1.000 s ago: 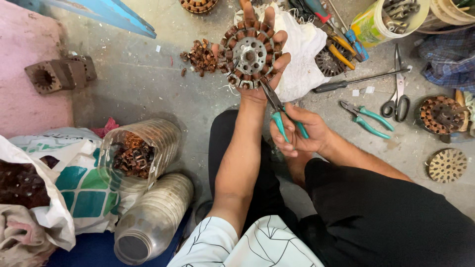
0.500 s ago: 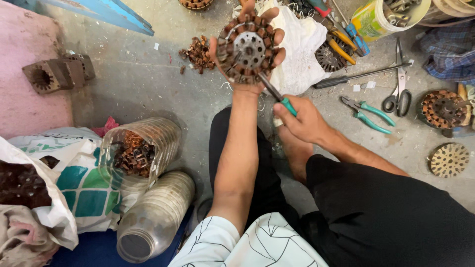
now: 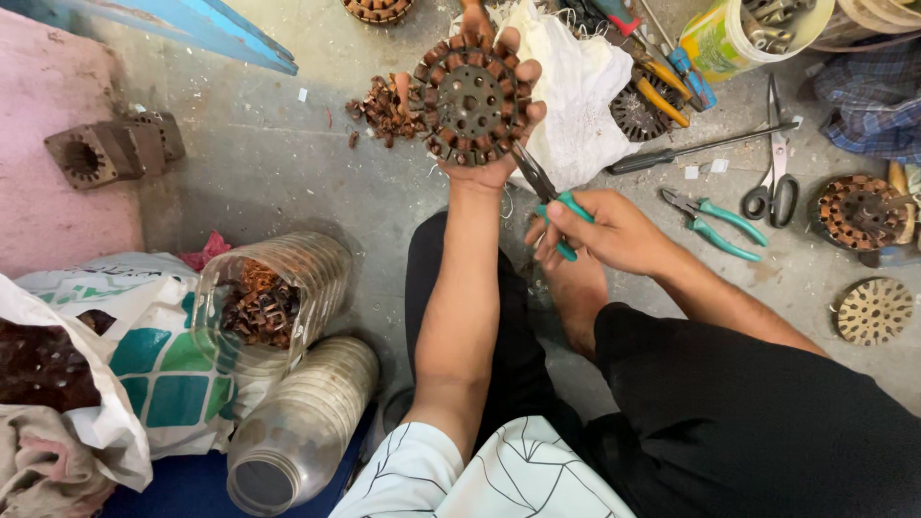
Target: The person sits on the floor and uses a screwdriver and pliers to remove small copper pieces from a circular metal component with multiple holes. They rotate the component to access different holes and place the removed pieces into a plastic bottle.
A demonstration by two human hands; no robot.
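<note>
My left hand (image 3: pixel 499 144) holds up a round motor stator (image 3: pixel 472 100) wound with copper coils, its face turned to me. My right hand (image 3: pixel 604 230) grips green-handled pliers (image 3: pixel 549 196), whose jaws touch the stator's lower right rim. A small heap of cut copper wire pieces (image 3: pixel 382 107) lies on the concrete floor just left of the stator. A white cloth (image 3: pixel 581 86) lies behind it.
A clear jar of copper scraps (image 3: pixel 273 297) and an empty jar (image 3: pixel 302 427) lie at lower left beside printed bags (image 3: pixel 144 355). Another pair of green pliers (image 3: pixel 715 223), scissors (image 3: pixel 773 187), a screwdriver (image 3: pixel 691 152), more stators (image 3: pixel 859 211) and a tub (image 3: pixel 734 34) sit at right.
The stator in my left hand has risen slightly in view and my right hand has brought the pliers' jaws up against its lower rim.
</note>
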